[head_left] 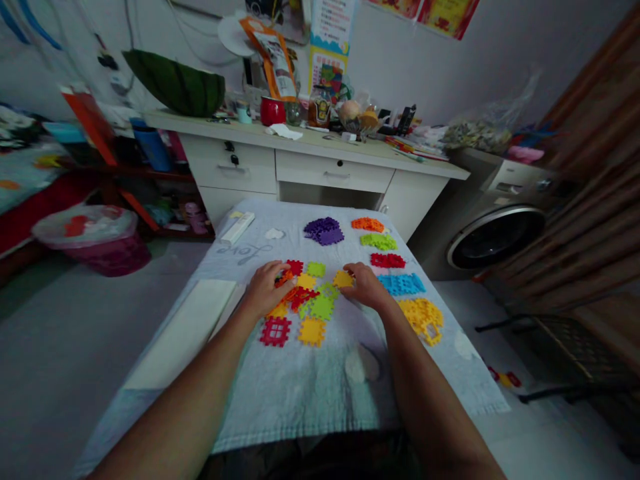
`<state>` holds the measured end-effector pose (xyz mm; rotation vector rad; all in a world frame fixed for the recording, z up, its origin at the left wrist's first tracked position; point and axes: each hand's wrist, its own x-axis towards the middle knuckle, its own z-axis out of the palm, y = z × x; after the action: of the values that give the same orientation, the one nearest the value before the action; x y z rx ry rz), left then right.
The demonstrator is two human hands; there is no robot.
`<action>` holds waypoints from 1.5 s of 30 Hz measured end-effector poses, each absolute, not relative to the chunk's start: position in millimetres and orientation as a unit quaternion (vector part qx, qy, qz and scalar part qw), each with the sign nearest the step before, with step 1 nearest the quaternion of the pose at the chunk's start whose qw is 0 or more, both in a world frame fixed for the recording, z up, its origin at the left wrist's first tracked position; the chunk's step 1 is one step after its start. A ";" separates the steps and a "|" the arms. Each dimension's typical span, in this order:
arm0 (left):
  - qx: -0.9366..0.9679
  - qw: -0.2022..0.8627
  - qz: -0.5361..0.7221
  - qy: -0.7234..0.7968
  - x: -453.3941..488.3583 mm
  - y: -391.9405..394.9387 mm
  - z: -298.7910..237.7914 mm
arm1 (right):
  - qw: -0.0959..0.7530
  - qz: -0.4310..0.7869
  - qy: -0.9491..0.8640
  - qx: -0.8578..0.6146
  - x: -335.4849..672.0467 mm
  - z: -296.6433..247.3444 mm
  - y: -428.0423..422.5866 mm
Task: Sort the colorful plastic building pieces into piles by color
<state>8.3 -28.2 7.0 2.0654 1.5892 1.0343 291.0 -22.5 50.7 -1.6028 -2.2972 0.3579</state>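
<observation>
A loose mixed pile of square plastic interlocking tiles lies mid-table, with green tiles [323,307], a red window-shaped tile [275,331] and a yellow tile [312,331] among them. At the pile's left side, my left hand [266,290] curls its thumb and fingers around orange tiles [286,277], partly hidden by the fingers. My right hand [367,287] pinches another yellow tile [343,279] at its right edge, just right of the pile. Sorted heaps stand beyond and to the right: purple [325,231], orange [367,224], green [379,241], red [388,261], blue [401,285] and yellow [421,319].
A cloth [305,387] covers the table. A white board [185,333] lies along its left side, and a white power strip [238,229] at the far left. Behind are a white desk [330,170] and a washing machine [495,220]. A bin [95,240] stands left, a chair [565,347] right.
</observation>
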 end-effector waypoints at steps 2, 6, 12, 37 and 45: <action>0.736 0.164 0.361 0.549 7.9 -26.7 5.7 | 0.173 0.128 -0.808 -0.549 303.9 59.3 -33.7; 0.738 0.168 0.361 0.545 6.9 -25.9 4.5 | 0.160 0.122 -0.809 -0.552 348.8 77.7 -61.7; 0.742 0.171 0.346 0.549 7.9 -32.3 9.0 | 0.116 0.088 -0.772 -0.619 431.3 90.4 -98.4; 0.731 0.197 0.360 0.545 9.5 -41.6 12.8 | 0.121 0.170 -0.851 -0.482 257.6 79.1 -72.0; 0.722 0.212 0.378 0.540 12.3 -43.8 19.2 | 0.201 0.154 -0.835 -0.488 220.8 42.4 -56.8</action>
<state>12.3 -43.8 19.2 2.0046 1.4985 1.0503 220.8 -56.8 42.4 -1.3635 -2.3329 0.4290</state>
